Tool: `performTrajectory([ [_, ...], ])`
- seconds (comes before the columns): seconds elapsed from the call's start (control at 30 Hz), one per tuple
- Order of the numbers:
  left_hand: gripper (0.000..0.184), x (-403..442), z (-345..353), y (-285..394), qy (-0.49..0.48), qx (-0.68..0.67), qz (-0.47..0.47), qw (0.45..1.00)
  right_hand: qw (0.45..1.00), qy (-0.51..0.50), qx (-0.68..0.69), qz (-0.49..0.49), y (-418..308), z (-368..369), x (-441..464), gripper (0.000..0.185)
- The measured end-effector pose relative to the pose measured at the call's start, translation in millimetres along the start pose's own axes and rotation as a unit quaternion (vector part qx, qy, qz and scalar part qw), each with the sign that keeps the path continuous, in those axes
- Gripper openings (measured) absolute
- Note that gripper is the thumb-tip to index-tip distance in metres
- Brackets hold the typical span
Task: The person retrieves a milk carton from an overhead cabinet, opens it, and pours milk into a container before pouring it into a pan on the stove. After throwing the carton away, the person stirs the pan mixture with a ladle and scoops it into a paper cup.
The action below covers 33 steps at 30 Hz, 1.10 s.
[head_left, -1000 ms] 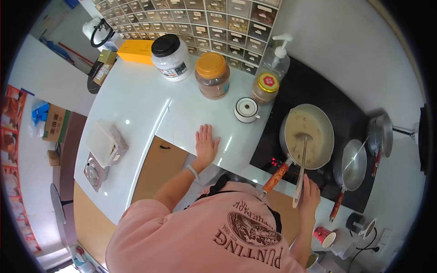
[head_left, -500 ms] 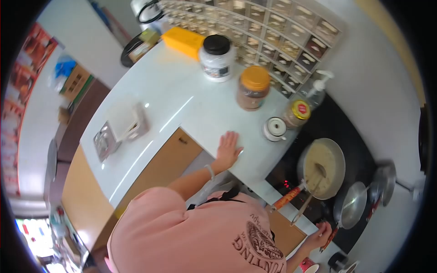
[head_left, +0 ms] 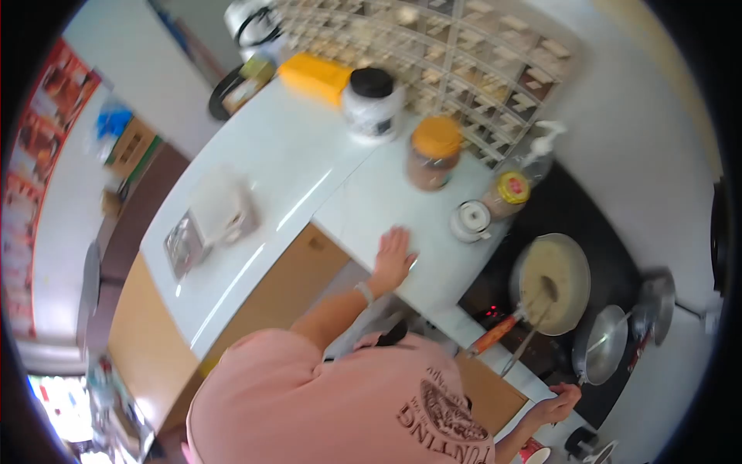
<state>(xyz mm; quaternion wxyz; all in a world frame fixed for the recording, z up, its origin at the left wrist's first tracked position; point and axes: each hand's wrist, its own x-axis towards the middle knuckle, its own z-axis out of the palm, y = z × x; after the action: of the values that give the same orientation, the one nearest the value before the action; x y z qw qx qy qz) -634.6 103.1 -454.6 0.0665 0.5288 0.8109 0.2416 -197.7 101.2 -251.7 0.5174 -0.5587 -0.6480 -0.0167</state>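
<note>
My left hand (head_left: 393, 259) lies flat on the white countertop, fingers stretched out, holding nothing. My right hand (head_left: 558, 404) is at the front of the stove, its fingers curled over the handle of a small metal pan (head_left: 603, 346); the hand hides most of that handle. Beside it a larger pan (head_left: 578, 298) with an orange-red patterned handle (head_left: 495, 335) holds a creamy, pale yellow liquid. A ladle (head_left: 547, 291) rests in this liquid, its long handle leaning over the rim towards me.
Near my left hand stand a white lidded pot (head_left: 470, 221), a yellow-lidded jar (head_left: 506, 195), a pump bottle (head_left: 539, 151), an orange-lidded jar (head_left: 434, 155) and a black-lidded tub (head_left: 372, 107). Small drawers (head_left: 440, 54) line the back. Another pan (head_left: 655, 309) is at the stove's far right.
My right hand has moved from beside the small pan's handle onto it, and its fingers have curled. My left hand stays flat on the counter. The view has shifted slightly.
</note>
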Motion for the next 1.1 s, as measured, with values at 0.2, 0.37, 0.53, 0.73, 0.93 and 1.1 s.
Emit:
performTrajectory([
  [0.2, 0.065, -1.4, 9.1, -4.7, 0.019, 0.015, 0.035, 0.999, 0.999, 0.011, -0.005, 0.049, -9.4, -24.1, -23.6, 0.046],
  [0.37, 0.066, -0.6, 16.6, -8.7, 0.028, 0.04, 0.043, 0.998, 0.998, 0.034, -0.012, 0.041, 19.6, -50.5, -45.0, 0.04],
  [0.53, 0.063, 0.5, 28.9, -11.3, 0.052, 0.098, 0.065, 0.992, 0.988, 0.052, -0.113, 0.092, 9.9, -91.1, -57.8, 0.042],
  [0.73, 0.058, -0.3, 32.6, -12.1, 0.072, 0.103, 0.064, 0.99, 0.98, 0.079, -0.092, 0.16, -3.5, -131.0, -88.3, 0.047],
  [0.93, 0.059, 3.3, 41.2, -24.4, 0.075, 0.113, 0.077, 0.988, 0.986, 0.068, -0.063, 0.138, -5.4, -146.0, -128.7, 0.035],
  [1.1, 0.056, 10.8, 40.2, -32.6, 0.066, 0.11, 0.07, 0.989, 0.983, -0.064, -0.147, 0.094, -30.9, -160.8, -163.5, 0.024],
])
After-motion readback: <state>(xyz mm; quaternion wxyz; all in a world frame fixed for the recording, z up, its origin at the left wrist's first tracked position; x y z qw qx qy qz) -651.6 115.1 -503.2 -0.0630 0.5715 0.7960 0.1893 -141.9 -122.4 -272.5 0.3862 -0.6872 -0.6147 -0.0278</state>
